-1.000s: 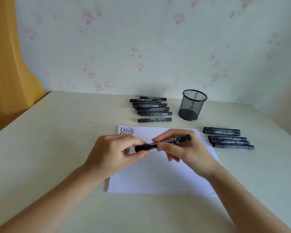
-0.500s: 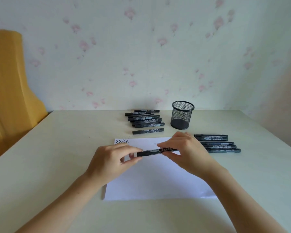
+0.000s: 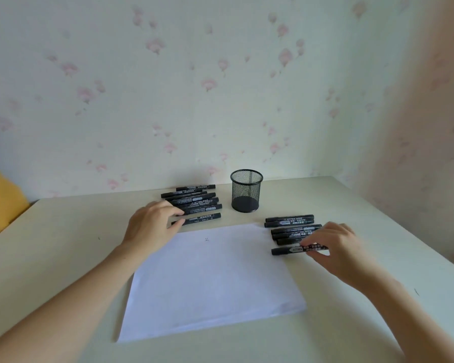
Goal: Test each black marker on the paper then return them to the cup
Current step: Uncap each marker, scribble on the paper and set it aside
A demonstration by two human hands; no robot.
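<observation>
Your right hand (image 3: pixel 336 247) pinches a capped black marker (image 3: pixel 288 251) lying crosswise beside the right-hand row; your left hand (image 3: pixel 152 226), fingers loosely curled, touches the nearest marker (image 3: pixel 202 218) of the left pile, lying crosswise and nearer that hand. Mesh cup (image 3: pixel 246 191) stands behind, between both piles.

Cup (image 3: pixel 246 191) is looking like black wire mesh, matt. Markers (image 3: pixel 194 201) are showing smooth black plastic with a slight sheen and printed labels. Paper (image 3: pixel 212 279) is looking plain white, matt. Table (image 3: pixel 63 258) is reading as smooth cream laminate, low gloss.
</observation>
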